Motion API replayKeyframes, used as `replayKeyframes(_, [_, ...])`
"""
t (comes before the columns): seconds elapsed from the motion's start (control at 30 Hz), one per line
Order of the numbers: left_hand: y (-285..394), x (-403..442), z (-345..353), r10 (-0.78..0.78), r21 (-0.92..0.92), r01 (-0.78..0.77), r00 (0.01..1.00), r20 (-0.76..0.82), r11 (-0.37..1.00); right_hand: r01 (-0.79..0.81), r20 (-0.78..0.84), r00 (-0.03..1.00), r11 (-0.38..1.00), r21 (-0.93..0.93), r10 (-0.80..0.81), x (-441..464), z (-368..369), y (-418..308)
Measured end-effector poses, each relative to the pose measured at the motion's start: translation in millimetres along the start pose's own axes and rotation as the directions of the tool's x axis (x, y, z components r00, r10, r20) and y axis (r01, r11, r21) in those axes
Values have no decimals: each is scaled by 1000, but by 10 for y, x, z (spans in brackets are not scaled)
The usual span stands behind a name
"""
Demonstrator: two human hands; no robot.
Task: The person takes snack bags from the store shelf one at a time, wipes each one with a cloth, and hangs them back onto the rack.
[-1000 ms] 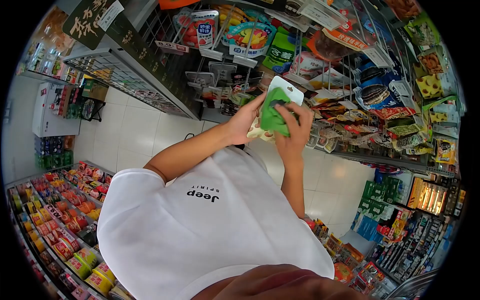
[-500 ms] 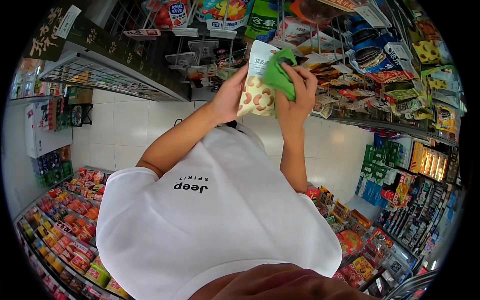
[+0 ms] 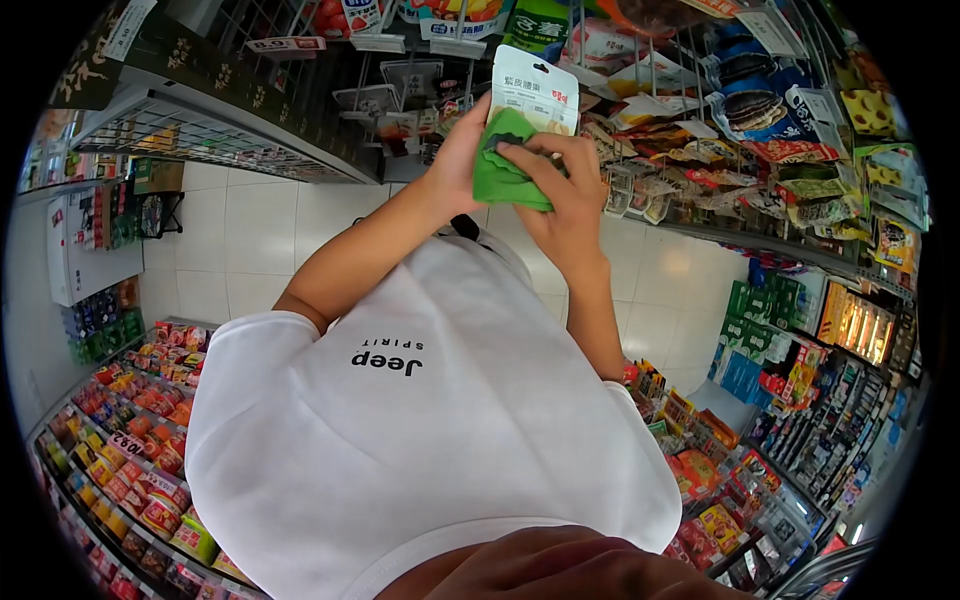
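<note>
Ahead at twelve o'clock, our pouch (image 3: 536, 84) tilts, its long axis running one to seven. Our left hand (image 3: 459, 160), nearer, grips its nine-o'clock edge (partly hidden there); our right hand (image 3: 566, 182), at four o'clock, holds the green cloth (image 3: 507, 172) against its lower front.

Pale square tiles form the floor (image 3: 258, 230) before me, with thin joints and a soft sheen of reflected light. A wire-mesh panel (image 3: 215, 137) stands near a rack (image 3: 690, 232) hung with packets. Beside the pale wall (image 3: 32, 340) sits a white cabinet (image 3: 100, 275). Tiered shelves (image 3: 140, 440) of packaged goods face the rack; farther along, a lit display (image 3: 855, 322) glows amber near green boxes (image 3: 752, 325).
</note>
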State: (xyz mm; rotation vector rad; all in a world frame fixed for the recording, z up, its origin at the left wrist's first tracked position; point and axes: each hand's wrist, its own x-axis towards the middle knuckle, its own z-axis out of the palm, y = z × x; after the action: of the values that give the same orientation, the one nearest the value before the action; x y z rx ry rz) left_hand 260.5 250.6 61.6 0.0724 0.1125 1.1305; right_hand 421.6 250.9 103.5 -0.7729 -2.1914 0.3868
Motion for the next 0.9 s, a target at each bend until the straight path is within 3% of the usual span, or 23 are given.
replayKeyframes(0.1, [3, 6, 24, 3, -38, -6, 997, -77, 999, -74, -54, 996, 995, -72, 70, 7, 61, -25])
replayKeyframes(0.13, [20, 29, -50, 1, -130, 3, 1000, 30, 992, -54, -34, 998, 995, -86, 51, -3, 78, -74])
replayKeyframes(0.23, [2, 65, -54, 143, 179, -131, 988, -56, 975, 3, 51, 999, 999, -45, -1, -74, 85, -133])
replayKeyframes(0.27, [24, 70, -130, 116, 190, -102, 991, -67, 977, 15, 63, 998, 999, -29, -13, -87, 52, -97])
replayKeyframes(0.3, [25, 78, -199, 68, 28, -68, 997, 22, 997, 26, 74, 997, 1000, -15, -25, -99, 20, -61])
replayKeyframes(0.37, [2, 86, -317, 17, -285, 45, 977, 214, 958, -74, -63, 996, 992, -101, 68, -161, 11, 20])
replayKeyframes(0.4, [-8, 75, -294, 24, -325, 44, 979, 203, 945, -122, -132, 986, 983, -137, 104, -189, 19, 53])
replayKeyframes(0.5, [-24, 69, -194, -3, -95, 1, 1000, -20, 995, -63, -22, 998, 988, -143, 60, -326, 28, -33])
replayKeyframes(0.53, [-19, 57, -225, -19, -129, 22, 999, 26, 991, -32, 9, 999, 993, -116, 33, -358, 46, -28])
replayKeyframes(0.6, [-33, 6, -164, -1, -58, -2, 999, -40, 998, 19, 62, 998, 998, -66, -15, -439, 48, -19])
replayKeyframes(0.7, [-85, 2, -251, 25, -47, -31, 993, -114, 998, -139, -99, 988, 972, -188, 122, -484, -14, 95])
replayKeyframes(0.77, [-93, -3, -268, 15, -88, -28, 988, -154, 996, -93, -75, 994, 984, -152, 82, -518, -4, 84])
replayKeyframes(0.83, [-95, -40, -143, 3, -40, -6, 997, -80, 999, -24, -8, 1000, 995, -102, 23, -552, 5, 9])
replayKeyframes(0.9, [-120, -66, -117, -24, -14, 23, 995, -99, 1000, -146, -82, 987, 986, -85, 140, -583, 20, 83])
